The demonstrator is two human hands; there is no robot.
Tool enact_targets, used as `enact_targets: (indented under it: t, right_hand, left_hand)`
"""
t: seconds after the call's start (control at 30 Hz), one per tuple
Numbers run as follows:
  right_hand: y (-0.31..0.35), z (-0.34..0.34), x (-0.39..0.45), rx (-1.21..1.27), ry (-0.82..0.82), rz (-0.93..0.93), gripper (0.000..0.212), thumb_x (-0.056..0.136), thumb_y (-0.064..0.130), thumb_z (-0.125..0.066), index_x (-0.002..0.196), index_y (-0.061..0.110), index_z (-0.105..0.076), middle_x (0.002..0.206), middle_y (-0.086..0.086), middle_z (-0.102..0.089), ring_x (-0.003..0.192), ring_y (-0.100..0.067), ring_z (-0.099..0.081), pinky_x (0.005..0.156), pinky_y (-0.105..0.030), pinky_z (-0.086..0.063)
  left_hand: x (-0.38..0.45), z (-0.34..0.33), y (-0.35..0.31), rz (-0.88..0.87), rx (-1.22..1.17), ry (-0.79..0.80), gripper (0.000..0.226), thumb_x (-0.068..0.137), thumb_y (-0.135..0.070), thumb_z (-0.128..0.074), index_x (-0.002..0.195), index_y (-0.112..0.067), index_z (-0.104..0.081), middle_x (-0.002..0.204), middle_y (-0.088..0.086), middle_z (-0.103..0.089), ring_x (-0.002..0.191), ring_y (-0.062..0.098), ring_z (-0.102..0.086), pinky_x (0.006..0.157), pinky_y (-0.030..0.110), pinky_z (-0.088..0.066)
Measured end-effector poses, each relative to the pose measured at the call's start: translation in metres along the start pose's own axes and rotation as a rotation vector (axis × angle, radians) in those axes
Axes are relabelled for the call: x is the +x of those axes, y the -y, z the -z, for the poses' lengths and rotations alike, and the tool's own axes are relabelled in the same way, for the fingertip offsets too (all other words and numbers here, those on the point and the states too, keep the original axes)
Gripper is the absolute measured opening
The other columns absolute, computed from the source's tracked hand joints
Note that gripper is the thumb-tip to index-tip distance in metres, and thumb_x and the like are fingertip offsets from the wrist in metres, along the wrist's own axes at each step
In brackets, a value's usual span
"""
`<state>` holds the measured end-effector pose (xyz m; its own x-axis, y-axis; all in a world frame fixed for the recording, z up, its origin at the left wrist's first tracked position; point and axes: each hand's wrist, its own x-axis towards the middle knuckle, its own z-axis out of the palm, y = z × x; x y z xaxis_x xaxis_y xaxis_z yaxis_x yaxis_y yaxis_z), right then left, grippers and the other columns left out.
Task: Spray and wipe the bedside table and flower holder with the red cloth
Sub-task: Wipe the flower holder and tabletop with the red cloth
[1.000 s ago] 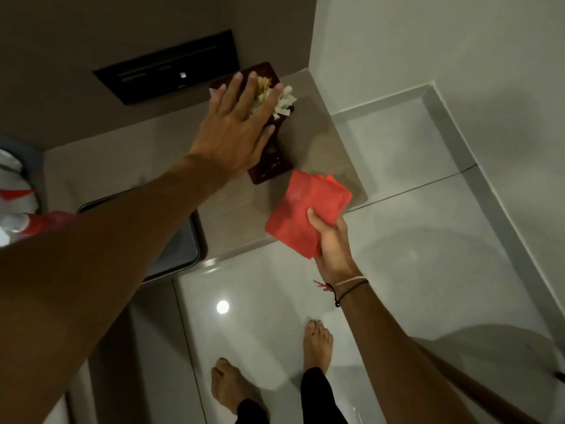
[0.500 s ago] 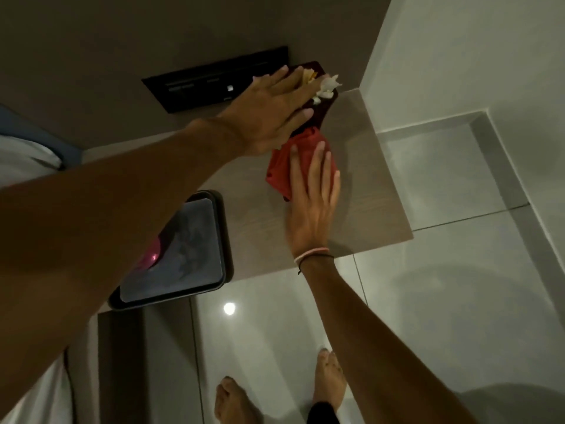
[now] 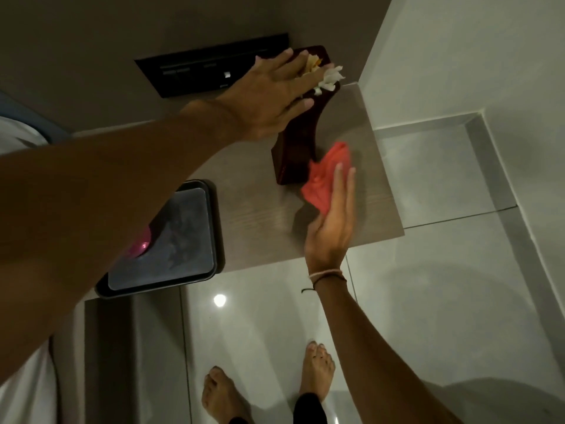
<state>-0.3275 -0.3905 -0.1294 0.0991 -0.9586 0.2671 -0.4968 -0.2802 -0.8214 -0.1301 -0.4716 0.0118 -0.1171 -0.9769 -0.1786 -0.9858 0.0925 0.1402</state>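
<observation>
A tall dark wooden flower holder (image 3: 295, 148) with white and yellow flowers (image 3: 328, 78) stands at the back right of the wood-grain bedside table (image 3: 360, 123). My left hand (image 3: 272, 96) lies on its top with fingers spread, steadying it and covering part of the flowers. My right hand (image 3: 331, 221) presses the crumpled red cloth (image 3: 324, 175) flat against the holder's right lower side, just above the tabletop. The cloth is blurred.
A dark tray (image 3: 214, 228) sits on the table's left front, partly under my left arm, with a pink glow (image 3: 140, 247) at its edge. A black switch panel (image 3: 211, 68) is on the wall behind. White bedding (image 3: 18, 133) lies left; glossy floor tiles (image 3: 443, 286) and my bare feet are below.
My right hand has slid the red cloth from the holder's front face down and to the right, to its base. My left hand stays on the holder's top.
</observation>
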Motion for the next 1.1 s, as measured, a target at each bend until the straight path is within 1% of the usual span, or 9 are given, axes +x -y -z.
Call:
enact_targets:
  t: [0.1,0.23,0.43,0.53,0.67,0.83,0.97,1.03,1.1]
  right_hand:
    - [0.013,-0.007,0.038,-0.075,-0.089,0.077,0.054,0.099,0.007,-0.042,0.152,0.007,-0.038,0.162,-0.026,-0.027,0.149,-0.04,-0.033,0.11,-0.061,-0.042]
    - [0.008,-0.038,0.046,-0.477,0.264,0.304,0.062,0.096,0.022,-0.041,0.157,0.018,-0.032,0.165,-0.024,-0.02,0.154,-0.041,-0.016,0.121,-0.062,-0.024]
    - [-0.029,-0.038,0.02,-0.709,0.475,0.388,0.071,0.098,0.017,-0.053,0.16,0.027,-0.019,0.168,-0.018,-0.014,0.155,-0.041,-0.011,0.121,-0.061,-0.023]
    - [-0.031,-0.016,-0.005,-0.646,0.5,0.394,0.057,0.102,0.018,-0.048,0.157,0.026,-0.032,0.166,-0.015,-0.024,0.153,-0.037,-0.021,0.119,-0.056,-0.029]
    - [-0.017,0.011,-0.015,-0.232,0.308,0.191,0.047,0.096,0.02,-0.051,0.142,0.008,-0.056,0.151,-0.019,-0.05,0.141,-0.038,-0.047,0.114,-0.049,-0.044]
    - [0.003,0.033,-0.002,0.35,0.227,-0.385,0.044,0.095,0.005,-0.053,0.136,0.017,-0.053,0.119,0.006,-0.066,0.104,0.005,-0.064,0.086,-0.01,-0.051]
    - [0.0,0.042,0.004,0.624,0.191,-0.868,0.042,0.09,0.005,-0.064,0.125,0.028,-0.065,0.107,0.007,-0.075,0.101,-0.015,-0.071,0.083,-0.033,-0.058]
    - [0.002,0.047,0.0,0.793,0.205,-0.974,0.041,0.088,0.0,-0.059,0.117,0.027,-0.069,0.098,0.005,-0.08,0.088,-0.016,-0.076,0.071,-0.032,-0.062]
    - [0.006,0.054,-0.005,0.903,0.259,-1.04,0.041,0.089,0.003,-0.052,0.121,0.024,-0.068,0.104,0.0,-0.078,0.09,-0.019,-0.075,0.073,-0.034,-0.062]
  left_hand:
    - [0.003,0.004,0.003,0.006,-0.024,0.026,0.06,0.107,-0.04,-0.028,0.162,-0.027,-0.008,0.171,0.012,-0.01,0.158,0.034,-0.005,0.124,0.065,-0.011]
    - [0.01,0.01,0.01,0.036,-0.067,0.033,0.06,0.108,-0.039,-0.029,0.162,-0.022,-0.008,0.172,0.009,-0.01,0.159,0.031,-0.005,0.125,0.058,-0.01]
    - [0.014,0.01,0.015,0.033,-0.08,0.046,0.06,0.107,-0.041,-0.028,0.162,-0.021,-0.011,0.171,0.008,-0.012,0.159,0.03,-0.007,0.125,0.055,-0.009]
    - [0.011,0.01,0.013,0.02,-0.071,0.028,0.06,0.108,-0.04,-0.029,0.162,-0.022,-0.009,0.171,0.008,-0.012,0.158,0.031,-0.007,0.125,0.056,-0.011]
    - [0.009,0.011,0.011,-0.009,-0.038,0.019,0.059,0.108,-0.037,-0.029,0.162,-0.022,-0.009,0.17,0.011,-0.015,0.158,0.034,-0.01,0.124,0.06,-0.014]
    - [-0.004,-0.002,-0.001,-0.015,0.048,-0.012,0.06,0.107,-0.041,-0.026,0.162,-0.027,-0.007,0.17,0.016,-0.013,0.157,0.037,-0.01,0.123,0.066,-0.017]
    - [-0.024,-0.025,-0.024,0.006,0.182,-0.086,0.059,0.104,-0.047,-0.012,0.161,-0.033,-0.003,0.171,0.015,-0.008,0.158,0.035,-0.007,0.124,0.061,-0.015]
    - [-0.034,-0.037,-0.033,0.014,0.193,-0.101,0.058,0.103,-0.048,-0.005,0.16,-0.037,-0.001,0.172,0.01,-0.003,0.159,0.033,-0.002,0.126,0.058,-0.008]
    - [-0.037,-0.042,-0.038,0.018,0.182,-0.118,0.057,0.104,-0.045,-0.006,0.16,-0.037,0.0,0.172,0.009,-0.002,0.159,0.032,-0.001,0.127,0.055,-0.005]
